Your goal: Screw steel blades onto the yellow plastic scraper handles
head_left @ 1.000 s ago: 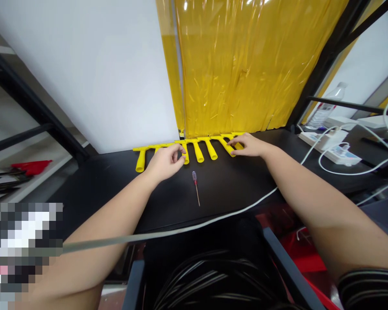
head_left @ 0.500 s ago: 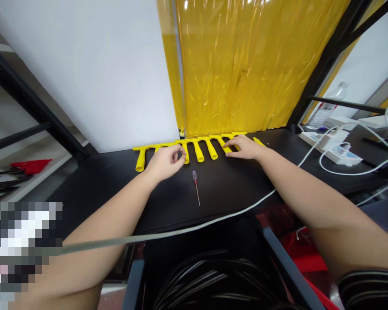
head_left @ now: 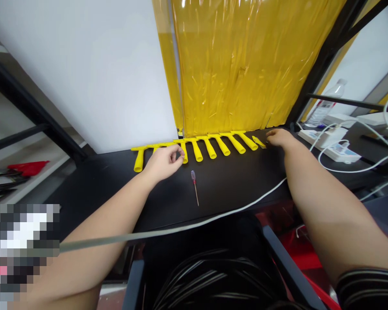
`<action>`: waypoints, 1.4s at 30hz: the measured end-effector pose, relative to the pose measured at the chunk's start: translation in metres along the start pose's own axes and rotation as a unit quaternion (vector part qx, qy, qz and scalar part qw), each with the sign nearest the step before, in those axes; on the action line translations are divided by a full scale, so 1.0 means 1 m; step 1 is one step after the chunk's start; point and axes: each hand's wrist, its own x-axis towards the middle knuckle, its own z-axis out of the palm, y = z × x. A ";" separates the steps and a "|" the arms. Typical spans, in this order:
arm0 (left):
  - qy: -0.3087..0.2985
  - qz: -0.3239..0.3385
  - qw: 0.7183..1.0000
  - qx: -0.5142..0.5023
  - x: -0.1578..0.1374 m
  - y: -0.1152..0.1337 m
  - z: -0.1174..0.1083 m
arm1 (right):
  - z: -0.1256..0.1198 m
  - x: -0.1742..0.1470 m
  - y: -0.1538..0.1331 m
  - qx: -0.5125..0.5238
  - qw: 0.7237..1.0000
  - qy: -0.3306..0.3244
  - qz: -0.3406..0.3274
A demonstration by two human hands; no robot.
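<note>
Several yellow plastic handles with flat crosspieces lie in a row along the back of the black tabletop. My left hand rests over the left part of the row, hiding some handles. Its thumb and fingers curl together; whatever they may hold is hidden. At the right end, my right hand is low on the tabletop, fingers bent and drawn together; I cannot make out what is in them. Just left of it lies a small flat yellow piece. A screwdriver with a clear and red handle lies in front of the row.
White power strips with cables stand at the right, near a plastic bottle. A pale cable crosses before the table's front edge. Behind the row rise a white panel and a yellow film sheet.
My right hand has moved right from the handles to beyond the small yellow piece, uncovering the right end of the row. My left hand has kept its place and pose.
</note>
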 end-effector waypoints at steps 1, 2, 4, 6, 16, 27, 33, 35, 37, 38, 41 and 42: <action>0.000 -0.001 1.000 0.000 0.000 -0.001 0.000 | 0.002 0.004 0.004 -0.015 1.000 -0.014 0.005; -0.001 -0.002 1.000 0.001 0.000 -0.001 0.000 | 0.004 0.006 0.006 -0.027 0.999 -0.025 0.006; -0.005 -0.004 1.000 0.002 0.000 -0.002 0.001 | 0.008 0.010 0.005 -0.043 0.998 -0.036 0.002; -0.008 -0.004 1.000 0.004 0.001 -0.002 0.001 | 0.012 0.012 0.000 -0.049 0.998 -0.035 -0.008; -0.004 -0.003 1.000 0.004 0.000 -0.001 0.000 | 0.023 0.008 -0.016 -0.032 0.998 -0.028 -0.053; -0.009 -0.004 1.000 0.011 -0.001 0.002 0.000 | 0.027 0.006 -0.019 -0.026 0.993 -0.020 -0.110; -0.012 -0.005 1.000 0.008 0.000 0.003 -0.001 | 0.027 0.005 -0.020 0.011 0.995 -0.014 -0.094; -0.013 -0.005 1.000 0.008 0.000 0.002 0.000 | 0.027 0.004 -0.021 0.034 0.995 -0.014 -0.091; -0.013 -0.003 1.000 0.008 0.000 0.002 0.000 | 0.026 0.003 -0.021 0.048 0.995 -0.011 -0.091; -0.013 -0.002 1.000 0.008 0.000 0.001 0.000 | 0.026 0.002 -0.021 0.048 0.995 -0.008 -0.090; -0.014 -0.001 1.000 0.006 0.000 0.000 0.001 | 0.026 0.002 -0.022 0.037 0.996 0.002 -0.087; -0.013 -0.002 1.000 0.005 0.000 0.000 0.001 | 0.026 0.002 -0.023 0.033 0.996 0.002 -0.086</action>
